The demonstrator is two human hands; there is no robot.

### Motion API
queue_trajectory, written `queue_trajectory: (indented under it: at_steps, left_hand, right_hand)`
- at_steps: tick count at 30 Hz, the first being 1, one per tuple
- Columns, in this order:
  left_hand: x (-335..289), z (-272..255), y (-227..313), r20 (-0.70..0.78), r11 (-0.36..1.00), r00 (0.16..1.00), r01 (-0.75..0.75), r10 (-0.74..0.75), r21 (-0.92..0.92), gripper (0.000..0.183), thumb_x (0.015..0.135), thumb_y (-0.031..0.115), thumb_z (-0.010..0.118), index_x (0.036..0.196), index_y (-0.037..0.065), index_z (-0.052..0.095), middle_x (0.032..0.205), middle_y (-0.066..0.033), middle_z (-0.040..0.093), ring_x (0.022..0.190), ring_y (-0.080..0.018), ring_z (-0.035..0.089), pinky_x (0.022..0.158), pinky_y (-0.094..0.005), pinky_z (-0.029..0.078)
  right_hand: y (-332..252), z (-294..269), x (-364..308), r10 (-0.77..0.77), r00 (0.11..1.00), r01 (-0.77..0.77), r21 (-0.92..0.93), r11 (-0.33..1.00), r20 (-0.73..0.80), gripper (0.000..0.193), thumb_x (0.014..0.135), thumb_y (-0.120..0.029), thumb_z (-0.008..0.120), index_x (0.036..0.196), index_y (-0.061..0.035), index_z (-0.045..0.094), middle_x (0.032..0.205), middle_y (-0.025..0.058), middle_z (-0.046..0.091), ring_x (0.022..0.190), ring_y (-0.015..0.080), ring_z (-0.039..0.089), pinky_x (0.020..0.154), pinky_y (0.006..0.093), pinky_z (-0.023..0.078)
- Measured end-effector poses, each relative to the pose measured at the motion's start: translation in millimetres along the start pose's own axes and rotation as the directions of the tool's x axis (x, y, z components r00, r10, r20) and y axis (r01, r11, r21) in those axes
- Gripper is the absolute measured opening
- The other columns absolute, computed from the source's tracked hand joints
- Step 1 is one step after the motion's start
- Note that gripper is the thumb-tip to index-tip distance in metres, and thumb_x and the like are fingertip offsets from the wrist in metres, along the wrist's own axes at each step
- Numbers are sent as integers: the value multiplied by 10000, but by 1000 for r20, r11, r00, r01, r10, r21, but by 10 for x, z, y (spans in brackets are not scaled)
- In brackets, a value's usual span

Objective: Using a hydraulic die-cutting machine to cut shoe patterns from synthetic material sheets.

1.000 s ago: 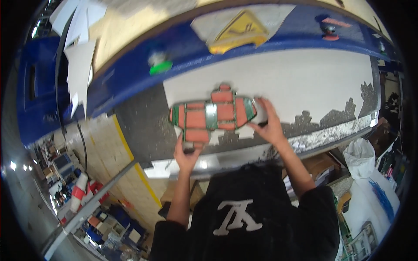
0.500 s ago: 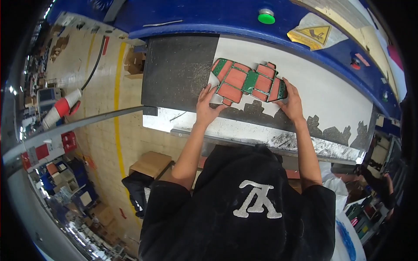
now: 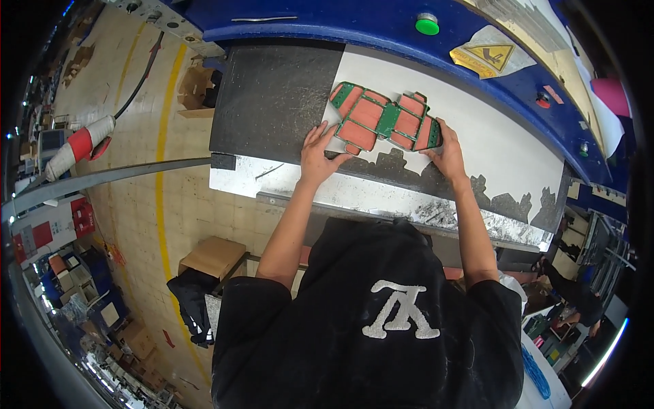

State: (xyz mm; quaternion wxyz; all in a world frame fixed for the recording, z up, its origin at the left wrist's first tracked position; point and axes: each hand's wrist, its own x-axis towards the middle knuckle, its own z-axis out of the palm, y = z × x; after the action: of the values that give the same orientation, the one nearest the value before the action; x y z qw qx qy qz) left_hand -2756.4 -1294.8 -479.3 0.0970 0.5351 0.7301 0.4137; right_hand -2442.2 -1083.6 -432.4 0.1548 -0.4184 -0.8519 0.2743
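A cutting die point(image 3: 388, 123) with green framing and pinkish-red foam pads lies on a white sheet point(image 3: 504, 136). My left hand point(image 3: 317, 157) is at its left end, the thumb by the small lower tab and the fingers along the side. Around the right end curls my right hand point(image 3: 447, 158), fingers at the outer edge and thumb below. Both hands hold the die by its edges. Die-shaped gaps along the sheet's near edge, such as the one just below the die, expose the dark board point(image 3: 272, 102) underneath. The die's underside is hidden.
Beyond the board runs a blue machine beam point(image 3: 327, 24) with a green push button point(image 3: 427, 24) and a yellow warning label point(image 3: 492, 56). A metal ledge point(image 3: 238, 178) borders the near side. Cardboard boxes point(image 3: 212, 258) stand at the lower left. Another person point(image 3: 579, 296) is at the far right.
The whole view has shifted slightly. Both hands stay at the two ends of the die, and the die keeps nearly the same place on the sheet.
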Motion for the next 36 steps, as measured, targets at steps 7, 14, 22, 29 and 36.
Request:
queue_trajectory:
  at_steps: [7,14,22,29,36]
  left_hand:
    - [-49,41,-3,-1,998,998,56,-56,-30,911,641,465,998,1419,105,690,1470,-210,657,1389,-394,599,1225,-504,421]
    - [-95,80,-29,-67,986,993,91,-101,-137,1150,607,442,1023,1563,71,500,1430,-122,704,1359,-381,628,1214,-514,439]
    - [-39,25,-1,-94,999,996,5,-8,-39,921,655,438,995,1417,57,644,1347,-113,743,1312,-293,681,1196,-474,461]
    - [-57,65,-35,-108,999,993,35,-36,-19,753,700,450,969,1298,58,735,1306,-139,767,1252,-263,726,1171,-463,484]
    - [-46,58,-26,-83,999,995,46,-48,-24,732,753,472,912,1321,60,705,1321,-123,761,1276,-245,709,1203,-452,451]
  right_hand:
    - [-71,-11,-1,-3,999,3,2,1000,32,1021,698,-43,965,1577,-69,446,1396,220,630,1285,419,606,1085,465,523]
    - [-39,36,6,-39,999,40,-51,998,22,1014,722,-25,955,1586,-46,425,1434,233,607,1322,417,590,1114,455,511]
    - [-60,37,23,8,998,-2,-80,997,69,1014,728,-35,951,1587,-23,413,1437,231,597,1331,421,581,1135,466,483]
    - [-28,44,30,-6,997,13,-84,996,78,996,750,17,906,1605,-24,397,1484,237,578,1363,427,572,1139,467,492]
    - [58,58,4,62,994,-55,-73,996,87,1018,719,109,854,1617,-29,395,1512,230,567,1407,423,556,1183,463,476]
